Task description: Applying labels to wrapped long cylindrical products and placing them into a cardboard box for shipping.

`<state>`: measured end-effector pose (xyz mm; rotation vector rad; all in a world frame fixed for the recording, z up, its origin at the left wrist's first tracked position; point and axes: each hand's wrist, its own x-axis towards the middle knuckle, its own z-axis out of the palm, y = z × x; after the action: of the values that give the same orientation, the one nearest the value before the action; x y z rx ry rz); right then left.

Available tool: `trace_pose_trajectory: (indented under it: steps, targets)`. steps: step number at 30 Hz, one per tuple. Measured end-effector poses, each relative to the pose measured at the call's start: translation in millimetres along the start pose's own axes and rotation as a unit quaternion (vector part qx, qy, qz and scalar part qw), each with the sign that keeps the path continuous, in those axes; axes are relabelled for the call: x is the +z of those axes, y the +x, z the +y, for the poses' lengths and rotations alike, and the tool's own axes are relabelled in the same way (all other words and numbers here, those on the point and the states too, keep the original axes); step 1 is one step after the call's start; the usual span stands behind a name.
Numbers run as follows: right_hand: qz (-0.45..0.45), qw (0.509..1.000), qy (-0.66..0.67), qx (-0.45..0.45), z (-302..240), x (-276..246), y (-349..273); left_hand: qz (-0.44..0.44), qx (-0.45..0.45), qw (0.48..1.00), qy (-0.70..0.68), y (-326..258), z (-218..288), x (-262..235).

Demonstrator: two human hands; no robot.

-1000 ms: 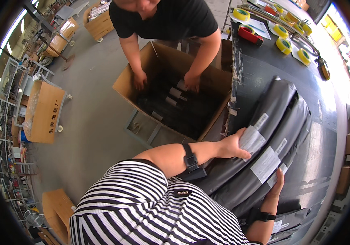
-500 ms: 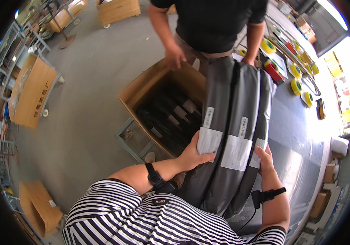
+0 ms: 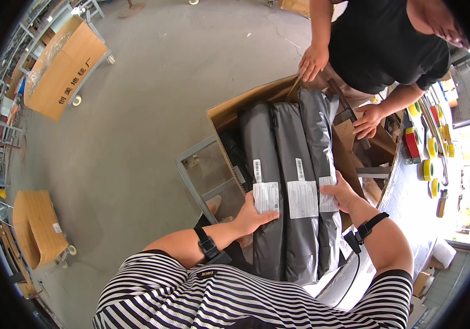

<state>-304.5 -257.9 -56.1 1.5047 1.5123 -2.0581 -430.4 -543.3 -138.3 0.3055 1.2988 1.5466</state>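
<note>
Three long packages wrapped in black plastic, the left (image 3: 258,137), middle (image 3: 291,145) and right (image 3: 316,123), lie side by side over the opening of a cardboard box (image 3: 265,89). Each bears a white label and a barcode sticker. My left hand (image 3: 251,216) clasps the left package from outside, its thumb on the label. Pressed against the right package's label, my right hand (image 3: 343,192) squeezes the bundle from the other side. The packages' near ends point toward my body. Other black packages show partly under and beside the left one, inside the box.
Across the box stands a person in black (image 3: 377,49); one hand (image 3: 314,61) is at the box rim, the other (image 3: 369,119) beside the packages. A metal frame (image 3: 196,181) stands by the box. Right, a table (image 3: 396,211) holds tape rolls (image 3: 428,170). Left are wooden carts (image 3: 65,74).
Both my hands have carried the three packages left, from above the table to over the box. The person opposite has brought one hand to the rim and freed the other from behind the packages.
</note>
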Motion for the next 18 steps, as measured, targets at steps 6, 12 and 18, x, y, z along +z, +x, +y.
trace_pose_trajectory:
  steps: [6,12,18]
  targets:
    - [-0.028,0.995,0.091,0.013,6.6,1.1,-1.4,-0.007,0.020,1.000,-0.016,-5.3,2.2,1.8]
    - [-0.137,0.986,0.099,-0.006,-16.4,-7.0,3.8,-0.012,0.015,0.999,-0.030,-17.5,1.7,7.9]
    - [-0.143,0.985,0.007,0.092,-24.0,-21.7,36.1,0.033,-0.038,0.997,-0.065,-28.9,-23.1,41.6]
